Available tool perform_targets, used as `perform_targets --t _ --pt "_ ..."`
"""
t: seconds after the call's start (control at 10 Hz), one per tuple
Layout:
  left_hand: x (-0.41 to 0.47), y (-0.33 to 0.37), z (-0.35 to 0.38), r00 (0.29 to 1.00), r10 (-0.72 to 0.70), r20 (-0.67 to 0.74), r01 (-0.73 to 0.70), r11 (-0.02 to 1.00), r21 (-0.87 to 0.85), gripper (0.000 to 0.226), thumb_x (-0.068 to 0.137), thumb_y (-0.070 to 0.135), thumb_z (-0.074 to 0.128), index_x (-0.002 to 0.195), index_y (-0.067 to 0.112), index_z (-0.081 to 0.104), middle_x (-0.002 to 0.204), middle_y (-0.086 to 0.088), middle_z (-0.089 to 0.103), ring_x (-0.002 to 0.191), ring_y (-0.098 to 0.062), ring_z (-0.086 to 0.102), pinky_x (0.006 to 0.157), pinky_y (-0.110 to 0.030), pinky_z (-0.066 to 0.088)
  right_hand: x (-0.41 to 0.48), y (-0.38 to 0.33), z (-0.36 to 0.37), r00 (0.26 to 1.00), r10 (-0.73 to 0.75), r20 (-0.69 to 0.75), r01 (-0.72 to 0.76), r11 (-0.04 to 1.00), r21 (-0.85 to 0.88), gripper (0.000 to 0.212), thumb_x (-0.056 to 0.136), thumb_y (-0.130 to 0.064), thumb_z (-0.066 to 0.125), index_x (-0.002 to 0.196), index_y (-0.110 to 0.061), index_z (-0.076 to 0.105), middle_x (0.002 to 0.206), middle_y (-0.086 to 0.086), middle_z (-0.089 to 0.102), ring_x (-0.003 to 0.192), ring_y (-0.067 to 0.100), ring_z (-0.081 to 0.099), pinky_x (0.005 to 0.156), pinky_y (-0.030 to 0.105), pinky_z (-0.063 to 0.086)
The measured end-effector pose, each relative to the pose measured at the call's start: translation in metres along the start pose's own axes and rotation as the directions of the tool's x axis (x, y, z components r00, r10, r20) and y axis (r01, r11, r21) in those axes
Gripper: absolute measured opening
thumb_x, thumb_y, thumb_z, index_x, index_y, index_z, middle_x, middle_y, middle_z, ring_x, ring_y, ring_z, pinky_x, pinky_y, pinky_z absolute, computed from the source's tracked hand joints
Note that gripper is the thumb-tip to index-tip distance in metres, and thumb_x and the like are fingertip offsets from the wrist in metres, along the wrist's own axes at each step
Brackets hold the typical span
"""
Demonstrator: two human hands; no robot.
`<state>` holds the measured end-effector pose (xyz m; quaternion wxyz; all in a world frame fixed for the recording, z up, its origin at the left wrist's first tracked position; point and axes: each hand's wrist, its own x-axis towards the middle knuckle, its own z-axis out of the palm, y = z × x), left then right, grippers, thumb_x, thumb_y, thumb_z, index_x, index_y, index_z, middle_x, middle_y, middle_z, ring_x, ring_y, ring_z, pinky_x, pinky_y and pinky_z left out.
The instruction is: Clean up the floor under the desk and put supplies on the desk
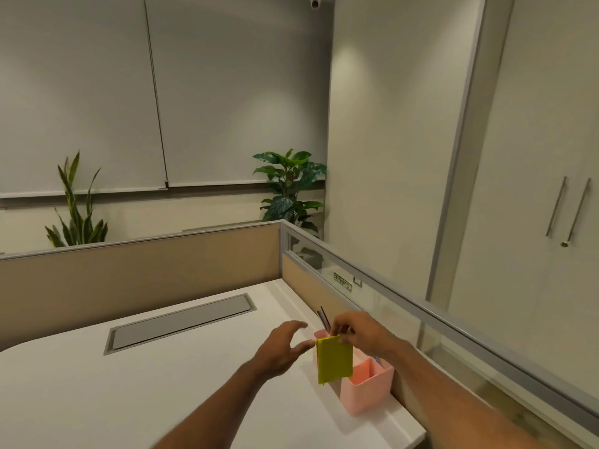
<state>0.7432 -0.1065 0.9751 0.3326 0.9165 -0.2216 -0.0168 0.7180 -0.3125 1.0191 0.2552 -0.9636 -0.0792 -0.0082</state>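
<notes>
- Wide bare stretch of white desk [162,390] from 7 to 10 o'clock, open to a hand from the near edge
- Grey cable hatch [181,320] lying flush at 11 o'clock, no bar to a sweep
- Tan partition [139,270] walling off 10 to 12 o'clock
- Glass-topped side screen [405,306] closing 1 to 4 o'clock
- Pink organiser [366,388] hard against that screen at 3 o'clock, dark pens [324,319] poking up from its far compartment
- Left hand [282,348] spread just beside the yellow pad [334,359], pinched from above by the right hand [359,332], crowding the organiser's mouth
</notes>
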Motion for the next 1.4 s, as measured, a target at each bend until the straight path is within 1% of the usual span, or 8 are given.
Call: perform_targets --t 0.1,0.3,0.5,0.6,0.7,0.8,1.0,1.4 --pt "0.040 -0.003 0.030 0.999 -0.012 0.031 0.007 0.988 0.157 0.057 0.094 0.053 0.041 0.144 0.026 0.034 0.159 -0.003 0.023 0.146 -0.023 0.020 0.118 -0.040 0.022 0.024 0.034 -0.012 1.000 0.001 0.012 -0.001 1.000 -0.028 0.014 0.086 -0.004 0.061 0.097 -0.009 0.068 0.103 0.010 0.064 0.095 0.018 0.056 0.087 0.032 0.050" --pt "0.086 -0.010 0.085 0.993 -0.072 0.094 0.039 0.947 0.318 0.055 0.095 0.057 0.025 0.147 0.038 0.024 0.162 0.001 0.007 0.150 -0.029 0.006 0.118 -0.055 0.010 0.056 0.079 -0.011 0.997 0.018 0.077 -0.014 0.999 -0.046 0.011 0.088 -0.006 0.059 0.095 -0.014 0.064 0.099 0.002 0.060 0.096 0.014 0.055 0.086 0.028 0.050" --pt "0.117 -0.018 0.119 0.979 -0.105 0.175 0.026 0.915 0.404 0.065 0.090 0.065 0.009 0.149 0.039 0.013 0.163 -0.001 -0.002 0.150 -0.031 -0.002 0.118 -0.057 0.007 0.072 0.109 0.004 0.985 0.030 0.171 -0.015 0.996 -0.093 0.015 0.088 -0.005 0.060 0.101 -0.009 0.065 0.111 0.010 0.065 0.095 0.014 0.054 0.078 0.022 0.046" --pt "0.127 -0.019 0.129 0.973 -0.103 0.206 0.009 0.911 0.413 0.057 0.095 0.057 0.021 0.149 0.039 0.013 0.163 0.000 0.000 0.150 -0.030 0.000 0.117 -0.059 0.008 0.077 0.121 0.012 0.980 0.040 0.194 -0.020 0.994 -0.106 0.015 0.086 -0.004 0.063 0.099 -0.010 0.066 0.109 0.010 0.065 0.093 0.014 0.054 0.074 0.021 0.045" --pt "0.139 -0.023 0.144 0.947 -0.135 0.292 -0.012 0.892 0.452 0.063 0.094 0.060 0.027 0.150 0.038 0.010 0.163 -0.002 -0.003 0.150 -0.031 0.000 0.116 -0.061 0.007 0.079 0.132 0.023 0.972 0.062 0.227 -0.036 0.993 -0.114 0.017 0.085 -0.005 0.065 0.102 -0.009 0.067 0.110 0.011 0.066 0.092 0.014 0.054 0.078 0.024 0.046" --pt "0.142 -0.027 0.153 0.929 -0.163 0.333 -0.018 0.877 0.480 0.064 0.094 0.059 0.027 0.150 0.037 0.008 0.163 -0.003 -0.006 0.149 -0.033 -0.002 0.116 -0.060 0.005 0.079 0.135 0.031 0.959 0.095 0.266 -0.065 0.991 -0.120 0.020 0.085 -0.007 0.065 0.106 -0.009 0.066 0.115 0.011 0.065 0.097 0.017 0.057 0.083 0.027 0.048" --pt "0.140 -0.027 0.155 0.935 -0.146 0.322 -0.029 0.876 0.482 0.058 0.097 0.054 0.022 0.151 0.034 0.009 0.163 -0.003 -0.004 0.149 -0.033 -0.003 0.117 -0.059 0.005 0.072 0.143 0.057 0.919 0.203 0.339 -0.162 0.976 -0.145 0.027 0.087 -0.017 0.065 0.114 -0.017 0.062 0.124 0.007 0.060 0.113 0.025 0.057 0.093 0.034 0.050" --pt "0.139 -0.028 0.155 0.951 -0.145 0.272 0.010 0.897 0.441 0.056 0.097 0.053 0.025 0.150 0.035 0.016 0.163 -0.001 0.000 0.150 -0.030 0.000 0.116 -0.060 -0.003 0.063 0.142 0.063 0.943 0.286 0.170 -0.271 0.957 -0.101 0.030 0.085 -0.017 0.067 0.114 -0.022 0.061 0.124 0.006 0.057 0.111 0.021 0.057 0.092 0.031 0.053"
